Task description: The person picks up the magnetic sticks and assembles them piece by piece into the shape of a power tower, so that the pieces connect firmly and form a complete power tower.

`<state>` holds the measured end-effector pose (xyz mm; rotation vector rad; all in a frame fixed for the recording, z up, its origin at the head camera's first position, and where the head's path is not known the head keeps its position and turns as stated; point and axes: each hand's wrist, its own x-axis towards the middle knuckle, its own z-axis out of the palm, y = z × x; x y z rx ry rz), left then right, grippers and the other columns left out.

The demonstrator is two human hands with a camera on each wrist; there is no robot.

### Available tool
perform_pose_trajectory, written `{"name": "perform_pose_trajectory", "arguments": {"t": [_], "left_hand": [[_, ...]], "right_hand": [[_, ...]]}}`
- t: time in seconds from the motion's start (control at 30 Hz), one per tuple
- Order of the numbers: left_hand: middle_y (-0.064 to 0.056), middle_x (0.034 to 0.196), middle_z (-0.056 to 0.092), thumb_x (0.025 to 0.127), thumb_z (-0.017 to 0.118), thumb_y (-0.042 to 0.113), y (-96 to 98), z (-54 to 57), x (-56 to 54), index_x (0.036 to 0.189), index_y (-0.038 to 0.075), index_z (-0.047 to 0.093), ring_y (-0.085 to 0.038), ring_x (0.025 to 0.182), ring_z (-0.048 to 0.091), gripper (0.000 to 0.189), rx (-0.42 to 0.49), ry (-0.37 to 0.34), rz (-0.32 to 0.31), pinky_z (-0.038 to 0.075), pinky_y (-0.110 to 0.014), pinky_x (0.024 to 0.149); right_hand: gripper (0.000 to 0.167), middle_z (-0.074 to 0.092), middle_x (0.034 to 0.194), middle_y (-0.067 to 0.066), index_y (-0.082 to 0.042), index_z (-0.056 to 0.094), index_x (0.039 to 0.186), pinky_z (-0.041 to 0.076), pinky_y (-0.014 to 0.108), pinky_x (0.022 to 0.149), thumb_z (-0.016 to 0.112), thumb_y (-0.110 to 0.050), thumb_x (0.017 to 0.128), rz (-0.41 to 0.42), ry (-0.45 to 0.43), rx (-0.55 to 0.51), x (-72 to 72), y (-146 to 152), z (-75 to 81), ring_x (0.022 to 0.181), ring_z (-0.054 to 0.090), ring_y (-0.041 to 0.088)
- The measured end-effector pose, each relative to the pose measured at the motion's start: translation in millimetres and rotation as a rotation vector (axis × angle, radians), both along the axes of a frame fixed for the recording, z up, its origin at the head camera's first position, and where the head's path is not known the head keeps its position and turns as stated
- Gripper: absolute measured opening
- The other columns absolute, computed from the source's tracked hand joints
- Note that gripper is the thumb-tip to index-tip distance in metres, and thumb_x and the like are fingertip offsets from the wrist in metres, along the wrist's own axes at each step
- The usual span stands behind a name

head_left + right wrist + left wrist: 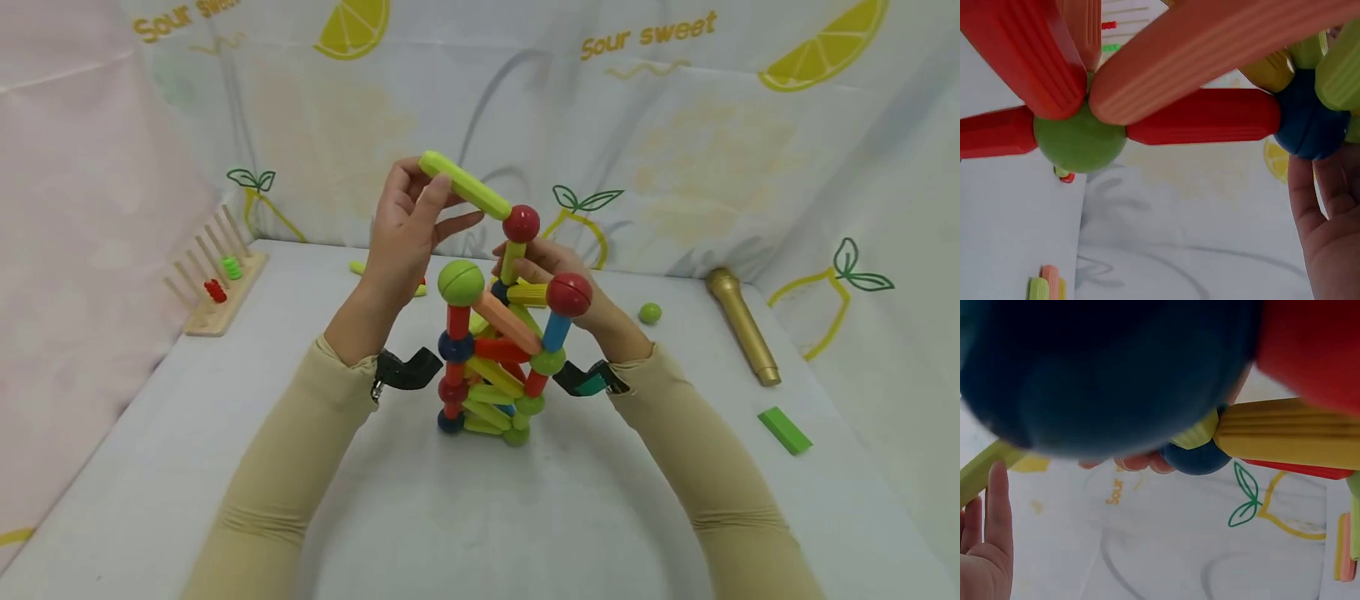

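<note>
My left hand [405, 225] pinches a yellow-green magnetic stick [467, 185] between thumb and fingers, high above the table. Its lower right end meets a red ball [521, 223] at the top of a tower of magnetic sticks and balls. An upright yellow-green stick [513, 262] carries that ball, and a dark blue ball [1312, 115] sits under it. Behind the tower my right hand [558, 265] grips around this upright stick, with fingers against the dark blue ball; the tower partly hides it. In front, a green ball [461, 283] and another red ball [568, 295] cap two columns.
A wooden counting rack [225, 296] with red and green beads stands at the left. On the right lie a green ball [650, 313], a gold microphone [742, 327] and a green block [784, 430]. Loose sticks [357, 267] lie behind the tower. A printed curtain [465, 108] hangs at the back.
</note>
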<state>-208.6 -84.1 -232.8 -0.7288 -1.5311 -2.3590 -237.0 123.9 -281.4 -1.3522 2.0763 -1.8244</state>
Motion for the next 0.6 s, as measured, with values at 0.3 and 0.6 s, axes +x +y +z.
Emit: {"name": "perform_pose_trajectory", "arguments": {"t": [0.3, 0.6], "left_hand": [[-0.007, 0.105, 0.050, 0.100, 0.040, 0.008, -9.2, -3.5, 1.4, 0.117, 0.005, 0.039, -0.027, 0.101, 0.056, 0.017, 0.144, 0.057, 0.131, 0.049, -0.037, 0.086], [-0.007, 0.099, 0.051, 0.099, 0.042, 0.009, -18.0, 3.0, 8.5, 0.113, 0.006, 0.043, -0.022, 0.093, 0.057, 0.014, 0.106, 0.008, 0.096, 0.051, -0.030, 0.080]], "right_hand": [[0.050, 0.055, 0.090, 0.010, 0.015, 0.045, 0.115, 0.048, 0.026, 0.072, 0.049, -0.031, 0.097, 0.013, -0.081, -0.024, 4.0, -13, 1.8, 0.080, 0.054, 0.022], [0.044, 0.057, 0.089, 0.009, 0.012, 0.046, 0.108, 0.049, 0.027, 0.072, 0.049, -0.031, 0.097, 0.026, -0.101, -0.054, 3.7, -14, 0.1, 0.080, 0.055, 0.023]]}}
